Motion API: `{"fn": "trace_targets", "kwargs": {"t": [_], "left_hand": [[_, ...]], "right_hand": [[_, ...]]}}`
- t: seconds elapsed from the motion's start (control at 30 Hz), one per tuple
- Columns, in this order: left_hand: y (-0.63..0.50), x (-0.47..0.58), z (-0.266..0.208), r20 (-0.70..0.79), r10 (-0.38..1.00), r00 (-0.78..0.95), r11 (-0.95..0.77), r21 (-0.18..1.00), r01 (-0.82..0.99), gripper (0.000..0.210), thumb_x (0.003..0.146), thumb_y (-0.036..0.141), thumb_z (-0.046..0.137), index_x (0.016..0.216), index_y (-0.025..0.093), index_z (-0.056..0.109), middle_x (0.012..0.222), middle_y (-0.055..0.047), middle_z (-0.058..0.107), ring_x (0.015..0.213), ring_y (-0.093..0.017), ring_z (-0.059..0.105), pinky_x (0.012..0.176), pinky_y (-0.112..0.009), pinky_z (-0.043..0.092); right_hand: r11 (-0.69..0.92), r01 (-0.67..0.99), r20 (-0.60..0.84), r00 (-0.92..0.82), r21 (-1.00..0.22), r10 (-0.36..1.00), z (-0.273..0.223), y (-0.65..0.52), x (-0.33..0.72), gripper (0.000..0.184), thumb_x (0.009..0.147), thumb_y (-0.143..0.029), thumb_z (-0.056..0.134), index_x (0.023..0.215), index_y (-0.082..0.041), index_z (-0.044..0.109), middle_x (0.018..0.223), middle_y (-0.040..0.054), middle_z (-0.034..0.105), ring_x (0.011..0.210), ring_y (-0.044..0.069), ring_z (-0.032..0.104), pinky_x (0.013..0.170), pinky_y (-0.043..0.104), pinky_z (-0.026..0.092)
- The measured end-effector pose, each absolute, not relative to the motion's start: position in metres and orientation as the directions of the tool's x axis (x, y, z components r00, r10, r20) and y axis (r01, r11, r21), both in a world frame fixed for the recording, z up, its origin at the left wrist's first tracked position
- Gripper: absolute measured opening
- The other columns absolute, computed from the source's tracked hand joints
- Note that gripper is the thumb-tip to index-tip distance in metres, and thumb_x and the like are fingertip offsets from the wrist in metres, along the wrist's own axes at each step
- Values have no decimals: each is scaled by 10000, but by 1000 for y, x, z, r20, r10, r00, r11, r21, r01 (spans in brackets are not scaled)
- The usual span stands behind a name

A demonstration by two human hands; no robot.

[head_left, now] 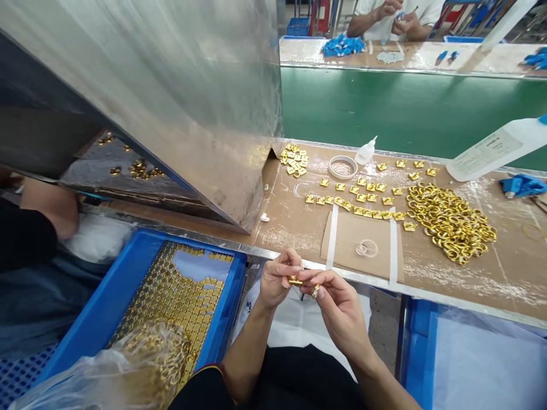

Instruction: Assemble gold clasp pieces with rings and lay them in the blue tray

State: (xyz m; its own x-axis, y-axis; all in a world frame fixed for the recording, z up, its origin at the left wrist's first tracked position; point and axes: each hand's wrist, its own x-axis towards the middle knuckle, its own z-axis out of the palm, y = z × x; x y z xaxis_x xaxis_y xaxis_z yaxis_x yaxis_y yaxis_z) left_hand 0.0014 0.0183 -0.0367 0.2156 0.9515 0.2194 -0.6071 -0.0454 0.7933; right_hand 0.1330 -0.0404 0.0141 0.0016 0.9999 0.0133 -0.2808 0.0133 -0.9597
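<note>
Pinching a small gold piece [294, 281] in the left hand [274, 280] and a second gold piece [315, 291] in the right hand [339, 304], near the surface [290, 230].

Hood [200, 97] walls off the left. Way open forward over the pad [342, 233] until gold rows [371, 197] at its far edge. Ring heap [450, 219] blocks right; bench [453, 293] passable before it. Bottle [491, 149] beyond.

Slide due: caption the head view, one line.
Left hand and right hand hold small gold parts before a bench bearing a pile of gold rings.
</note>
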Motion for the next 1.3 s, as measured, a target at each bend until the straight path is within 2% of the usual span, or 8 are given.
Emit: {"fn": "trace_targets", "kwargs": {"t": [0.17, 0.27, 0.43, 0.57, 0.67, 0.8, 1.0, 1.3], "left_hand": [[10, 6, -31, 151, 985, 79, -91, 858, -506, 499, 620, 612, 890, 993, 285, 834, 773, -16, 656, 699, -141, 614, 617, -241, 498], [4, 10, -25, 111, 993, 35, -78, 859, -507, 435, 670, 536, 901, 974, 237, 815, 828, -35, 716, 752, -159, 664, 672, -252, 542], [0, 10, -18, 40, 996, 77, 6, 852, -524, 337, 752, 458, 868, 998, 235, 809, 883, -55, 784, 788, -177, 720, 733, -288, 590], [-1, 6, -18, 4, 992, 128, 67, 836, -545, 340, 778, 480, 842, 1030, 256, 798, 902, -42, 792, 780, -178, 731, 765, -320, 606], [-1, 4, -19, 32, 990, 134, 48, 832, -553, 335, 782, 464, 843, 1045, 264, 792, 916, -35, 784, 777, -173, 731, 772, -326, 612], [-2, 5, -19, 53, 990, 130, 25, 846, -533, 351, 767, 452, 856, 1039, 242, 792, 921, -47, 775, 765, -176, 728, 734, -315, 615], [-1, 6, -15, 82, 992, 92, -29, 879, -475, 357, 768, 437, 860, 1035, 208, 800, 918, -74, 775, 824, -192, 719, 746, -294, 598], [0, 3, -11, 169, 983, 65, -134, 919, -370, 306, 819, 389, 828, 1079, 226, 813, 950, -79, 770, 864, -194, 704, 775, -293, 571]], "right_hand": [[128, -157, 111, 115, -979, 987, 16, -43, 133, 161, 1006, -376, 630, 975, -225, 673, 1069, 116, 790, 925, 213, 767, 776, 331, 648], [205, -136, 187, 139, -969, 973, 16, -44, 132, 65, 1002, -281, 642, 999, -241, 694, 1096, 100, 790, 1022, 219, 762, 810, 324, 645], [238, -112, 223, 130, -965, 966, 16, -46, 132, 62, 997, -252, 648, 1012, -244, 708, 1133, 104, 782, 1106, 245, 741, 902, 388, 633], [234, -144, 218, 120, -961, 969, 23, -44, 138, 95, 997, -289, 649, 984, -232, 723, 1093, 107, 766, 869, 215, 773, 717, 336, 648], [236, -83, 219, 175, -968, 960, 28, -39, 143, 83, 975, -282, 677, 959, -227, 737, 914, 62, 731, 709, 164, 719, 608, 276, 606], [250, 97, 265, 193, -963, 945, 34, -32, 144, 51, 952, -220, 690, 965, -227, 739, 841, 48, 718, 771, 180, 702, 647, 279, 595], [339, 319, 404, 164, -885, 900, 48, -25, 139, 173, 914, -84, 672, 991, -229, 728, 866, 37, 745, 747, 161, 712, 635, 251, 605], [337, 393, 413, 126, -855, 902, 45, -23, 136, 197, 913, -68, 669, 994, -231, 744, 881, 36, 743, 761, 158, 733, 641, 230, 630]]}}
